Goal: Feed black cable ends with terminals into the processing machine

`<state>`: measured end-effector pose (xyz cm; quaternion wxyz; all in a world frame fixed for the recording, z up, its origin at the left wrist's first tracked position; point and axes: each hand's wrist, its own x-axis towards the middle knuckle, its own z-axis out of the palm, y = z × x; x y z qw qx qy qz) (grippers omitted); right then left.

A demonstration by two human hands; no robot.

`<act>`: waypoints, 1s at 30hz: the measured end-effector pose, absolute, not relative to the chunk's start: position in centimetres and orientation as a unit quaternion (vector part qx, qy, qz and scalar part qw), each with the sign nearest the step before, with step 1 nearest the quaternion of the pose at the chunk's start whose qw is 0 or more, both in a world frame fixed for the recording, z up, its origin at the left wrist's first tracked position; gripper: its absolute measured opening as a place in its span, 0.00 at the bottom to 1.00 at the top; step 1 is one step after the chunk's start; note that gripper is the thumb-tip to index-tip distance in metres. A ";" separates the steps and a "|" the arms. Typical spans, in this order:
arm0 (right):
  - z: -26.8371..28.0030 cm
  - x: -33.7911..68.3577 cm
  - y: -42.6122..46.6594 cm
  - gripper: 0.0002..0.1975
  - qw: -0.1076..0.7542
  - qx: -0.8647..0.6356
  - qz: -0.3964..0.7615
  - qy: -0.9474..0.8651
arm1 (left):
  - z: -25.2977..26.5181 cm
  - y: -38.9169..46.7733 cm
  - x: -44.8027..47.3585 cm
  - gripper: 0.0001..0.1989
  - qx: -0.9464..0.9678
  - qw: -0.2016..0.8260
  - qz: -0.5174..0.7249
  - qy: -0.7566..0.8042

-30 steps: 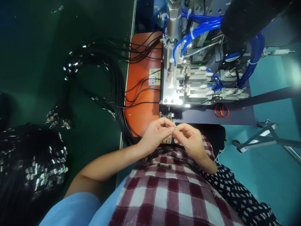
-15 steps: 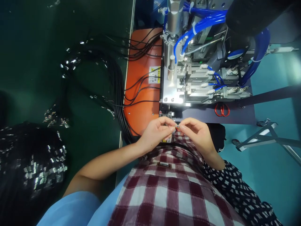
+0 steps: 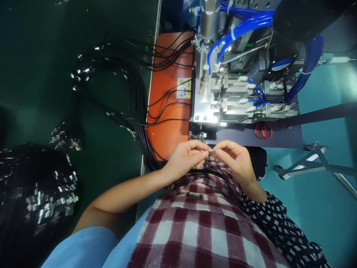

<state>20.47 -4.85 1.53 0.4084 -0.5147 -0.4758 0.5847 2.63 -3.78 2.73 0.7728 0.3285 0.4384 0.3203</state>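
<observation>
My left hand (image 3: 186, 157) and my right hand (image 3: 233, 158) meet fingertip to fingertip just above my checked shirt. Between them they pinch the stripped end of a thin cable (image 3: 211, 152), where small coloured wires show. The cable's body is hidden by my fingers. Both hands hover in front of the metal machine head (image 3: 208, 108), right below its lit opening, beside the orange plate (image 3: 167, 96).
Black cables (image 3: 139, 100) with metal ends lie bundled on the dark green table (image 3: 41, 56) and run over the orange plate. Another heap of cables (image 3: 39, 193) sits at the lower left. Blue air hoses (image 3: 240, 26) top the machine. Red scissors (image 3: 262, 131) lie to its right.
My right hand has opened slightly away from the left, baring the coloured wire ends between the fingertips. The view has shifted a little.
</observation>
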 end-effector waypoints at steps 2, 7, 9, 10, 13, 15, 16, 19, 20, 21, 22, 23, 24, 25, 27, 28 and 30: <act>1.5 20.5 -4.9 0.07 0.409 -0.515 0.587 -0.473 | 2.7 -3.9 2.6 0.14 0.329 0.774 0.316 0.438; 1.4 20.5 -5.0 0.07 0.413 -0.511 0.594 -0.463 | 2.4 -4.0 2.5 0.12 0.343 0.763 0.317 0.447; 1.4 20.5 -5.0 0.07 0.411 -0.512 0.594 -0.464 | 2.4 -4.1 2.5 0.11 0.349 0.760 0.320 0.445; 1.4 20.5 -5.0 0.07 0.409 -0.514 0.592 -0.466 | 2.3 -4.1 2.5 0.11 0.350 0.760 0.320 0.443; 1.5 20.5 -4.9 0.07 0.401 -0.526 0.580 -0.475 | 2.3 -4.1 2.5 0.11 0.352 0.761 0.321 0.440; 1.6 20.5 -4.8 0.07 0.396 -0.529 0.576 -0.481 | 2.4 -4.1 2.5 0.11 0.351 0.761 0.319 0.442; 1.6 20.4 -4.8 0.07 0.393 -0.530 0.576 -0.483 | 2.4 -4.1 2.6 0.12 0.351 0.761 0.318 0.443; 1.6 20.4 -4.8 0.07 0.390 -0.529 0.574 -0.489 | 2.5 -4.1 2.6 0.13 0.349 0.760 0.318 0.446; 1.5 20.3 -4.8 0.07 0.391 -0.528 0.572 -0.491 | 2.5 -4.1 2.7 0.13 0.348 0.761 0.319 0.446; 1.5 20.3 -4.8 0.07 0.392 -0.528 0.569 -0.494 | 2.5 -4.1 2.7 0.13 0.348 0.760 0.320 0.445; 1.5 20.2 -4.8 0.07 0.395 -0.529 0.563 -0.498 | 2.4 -4.1 2.6 0.13 0.348 0.760 0.322 0.444; 1.4 20.2 -4.8 0.06 0.397 -0.531 0.556 -0.501 | 2.4 -4.1 2.6 0.13 0.347 0.760 0.323 0.443; 1.4 20.1 -4.9 0.06 0.399 -0.535 0.548 -0.504 | 2.3 -4.1 2.6 0.13 0.347 0.761 0.324 0.442; 1.4 20.0 -5.0 0.06 0.401 -0.540 0.539 -0.507 | 2.2 -4.1 2.6 0.12 0.346 0.761 0.326 0.441; 1.4 19.7 -5.3 0.06 0.404 -0.550 0.517 -0.516 | 2.1 -4.1 2.5 0.12 0.344 0.762 0.329 0.438; 1.3 19.6 -5.4 0.06 0.406 -0.555 0.502 -0.524 | 2.1 -4.1 2.5 0.12 0.343 0.763 0.331 0.437; 1.2 19.5 -5.8 0.05 0.413 -0.556 0.453 -0.561 | 2.0 -4.1 2.6 0.12 0.339 0.763 0.335 0.437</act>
